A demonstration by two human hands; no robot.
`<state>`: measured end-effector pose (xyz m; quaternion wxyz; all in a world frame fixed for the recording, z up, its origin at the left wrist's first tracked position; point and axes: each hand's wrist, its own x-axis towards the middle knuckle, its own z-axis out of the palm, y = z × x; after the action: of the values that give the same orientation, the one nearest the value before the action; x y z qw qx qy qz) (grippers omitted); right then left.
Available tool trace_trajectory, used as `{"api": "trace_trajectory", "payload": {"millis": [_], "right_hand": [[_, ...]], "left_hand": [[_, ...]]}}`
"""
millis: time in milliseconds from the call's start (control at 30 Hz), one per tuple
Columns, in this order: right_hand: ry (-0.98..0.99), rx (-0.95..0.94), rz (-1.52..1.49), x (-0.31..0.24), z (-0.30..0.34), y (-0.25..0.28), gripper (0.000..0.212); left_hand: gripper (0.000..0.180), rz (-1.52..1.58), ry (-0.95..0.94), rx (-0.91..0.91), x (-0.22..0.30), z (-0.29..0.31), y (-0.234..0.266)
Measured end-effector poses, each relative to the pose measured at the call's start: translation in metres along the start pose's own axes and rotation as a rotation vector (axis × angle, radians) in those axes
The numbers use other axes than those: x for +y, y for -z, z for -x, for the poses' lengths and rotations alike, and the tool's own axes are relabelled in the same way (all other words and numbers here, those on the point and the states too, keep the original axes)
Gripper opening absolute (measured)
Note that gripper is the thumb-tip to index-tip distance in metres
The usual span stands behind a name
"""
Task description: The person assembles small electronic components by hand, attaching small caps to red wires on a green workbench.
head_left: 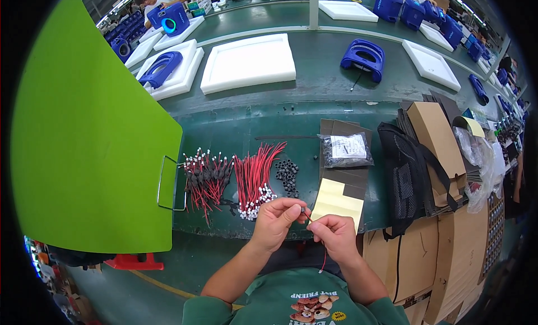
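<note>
My left hand [276, 223] pinches a small dark sleeve-like piece near its fingertips, with a thin red and black wire [324, 256] running from it. My right hand [336, 238] is closed on the same wire, and its tail hangs below toward my lap, ending in a small white connector. Both hands are close together at the bench's front edge. Beyond them lie a pile of small black ring-shaped pieces [287, 176] and a bundle of red wires [255, 173] with white connectors. Farther left is a bundle of wires with dark lumps [207, 176] on them.
A clear bag of black parts [346, 150] lies on dark cardboard, with a yellow sheet [338, 204] nearer me. To the right stand a black mesh bag [397, 179] and cardboard boxes [437, 140]. A green panel [95, 140] borders the left. White foam trays [249, 64] and blue housings [364, 59] sit beyond.
</note>
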<state>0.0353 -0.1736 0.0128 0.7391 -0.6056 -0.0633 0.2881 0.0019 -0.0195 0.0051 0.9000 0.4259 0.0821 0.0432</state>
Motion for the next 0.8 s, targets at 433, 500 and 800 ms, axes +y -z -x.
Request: {"api": "trace_trajectory", "payload": {"millis": [433,500,800], "right_hand": [[-0.032,-0.019,-0.004,0.0,-0.002,-0.004,0.011],[0.032,-0.028,-0.026,0.002,-0.002,-0.004,0.011],[0.244,0.053,-0.095,-0.02,-0.038,0.012,0.016]], "left_hand": [[0.016,-0.178,-0.105,0.081,0.004,0.003,0.002],[0.016,-0.115,-0.103,0.115,0.004,0.002,0.003],[0.013,-0.501,-0.149,0.164,0.054,-0.074,0.021]]}}
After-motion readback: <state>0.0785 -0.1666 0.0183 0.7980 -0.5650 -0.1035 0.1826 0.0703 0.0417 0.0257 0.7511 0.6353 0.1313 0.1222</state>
